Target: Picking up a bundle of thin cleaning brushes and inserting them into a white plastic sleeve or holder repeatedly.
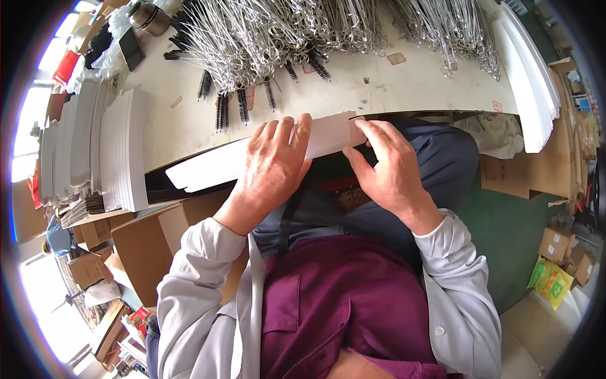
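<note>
Gripping a long white card strip [265, 155] at mid-frame, the left hand [271, 167] clasps its middle while the right hand [385, 167] pinches its right end, below the wire brushes [252, 50] on the table [379, 88].

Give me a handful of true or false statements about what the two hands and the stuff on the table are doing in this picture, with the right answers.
1. Both hands hold one long white card strip. True: the left hand grips its middle and the right hand its end.
2. The right hand holds a wire brush. False: the wire brushes lie in a heap on the table, apart from both hands.
3. Stacks of white card strips stand at the left end of the table. True.
4. The brushes have red bristles. False: the bristle ends that show are black.
5. A brown carton sits below the table edge on the person's left. True.
</note>
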Available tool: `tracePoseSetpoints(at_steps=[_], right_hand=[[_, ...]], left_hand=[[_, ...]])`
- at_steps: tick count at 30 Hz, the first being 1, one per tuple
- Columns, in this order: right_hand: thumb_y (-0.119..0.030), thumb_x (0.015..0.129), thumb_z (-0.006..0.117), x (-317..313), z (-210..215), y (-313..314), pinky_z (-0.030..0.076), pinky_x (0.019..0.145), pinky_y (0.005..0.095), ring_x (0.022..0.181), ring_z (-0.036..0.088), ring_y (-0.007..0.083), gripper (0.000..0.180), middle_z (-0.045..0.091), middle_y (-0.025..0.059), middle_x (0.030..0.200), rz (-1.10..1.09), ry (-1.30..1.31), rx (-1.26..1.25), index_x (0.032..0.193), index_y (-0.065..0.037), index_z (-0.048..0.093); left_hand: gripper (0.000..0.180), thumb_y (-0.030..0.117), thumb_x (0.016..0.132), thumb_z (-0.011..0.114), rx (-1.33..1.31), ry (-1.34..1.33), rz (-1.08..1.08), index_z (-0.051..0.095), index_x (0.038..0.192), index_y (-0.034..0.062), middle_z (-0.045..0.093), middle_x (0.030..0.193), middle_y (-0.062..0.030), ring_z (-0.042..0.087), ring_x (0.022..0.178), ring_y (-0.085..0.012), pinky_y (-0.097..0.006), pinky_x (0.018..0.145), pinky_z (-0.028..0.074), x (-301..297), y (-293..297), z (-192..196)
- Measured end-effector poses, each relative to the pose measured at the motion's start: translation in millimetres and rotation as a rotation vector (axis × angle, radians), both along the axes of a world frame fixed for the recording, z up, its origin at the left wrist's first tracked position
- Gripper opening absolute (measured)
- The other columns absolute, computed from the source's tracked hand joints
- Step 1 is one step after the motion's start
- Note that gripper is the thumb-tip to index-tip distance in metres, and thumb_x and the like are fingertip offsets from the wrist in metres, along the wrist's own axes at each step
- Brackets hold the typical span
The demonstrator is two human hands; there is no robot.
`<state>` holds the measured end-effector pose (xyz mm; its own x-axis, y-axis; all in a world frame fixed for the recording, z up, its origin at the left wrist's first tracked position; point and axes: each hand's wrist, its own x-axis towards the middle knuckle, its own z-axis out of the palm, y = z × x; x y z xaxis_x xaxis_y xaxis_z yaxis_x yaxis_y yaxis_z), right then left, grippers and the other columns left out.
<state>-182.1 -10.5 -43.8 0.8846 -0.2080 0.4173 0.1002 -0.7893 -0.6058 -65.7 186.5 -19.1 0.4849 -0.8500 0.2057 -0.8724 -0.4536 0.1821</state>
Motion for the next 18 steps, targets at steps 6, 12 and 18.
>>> tracePoseSetpoints(at_steps=[6,12,18], right_hand=[[-0.011,0.085,0.079,4.8,-7.1,19.6,0.055,0.065,0.0349,0.072,0.066,0.0232,0.042,0.065,0.0148,0.096,-0.007,0.09,0.313,0.119,0.006,0.062],[-0.013,0.09,0.079,3.7,-13.0,14.7,0.056,0.068,0.0287,0.072,0.067,0.0127,0.036,0.07,0.0114,0.097,-0.008,0.27,0.755,0.115,0.007,0.064],[-0.017,0.097,0.074,8.3,4.5,0.6,0.054,0.062,0.0233,0.071,0.065,0.0087,0.029,0.074,0.0088,0.095,0.066,0.464,1.061,0.114,0.006,0.067]], left_hand=[[0.073,0.013,0.07,0.084,-0.011,-0.064,0.0,0.055,0.135,-0.0016,0.062,0.114,-0.018,0.064,0.104,-0.0357,-0.046,0.093,0.053,4.6,1.4,-8.4],[0.075,0.013,0.068,0.084,-0.005,-0.053,-0.012,0.054,0.135,-0.0028,0.062,0.116,-0.0177,0.063,0.104,-0.0354,-0.045,0.095,0.052,5.4,7.6,-13.3],[0.077,0.013,0.066,0.084,-0.046,-0.06,-0.028,0.055,0.135,-0.0038,0.062,0.122,-0.0185,0.064,0.107,-0.0345,-0.044,0.097,0.051,4.5,10.3,-17.3]])
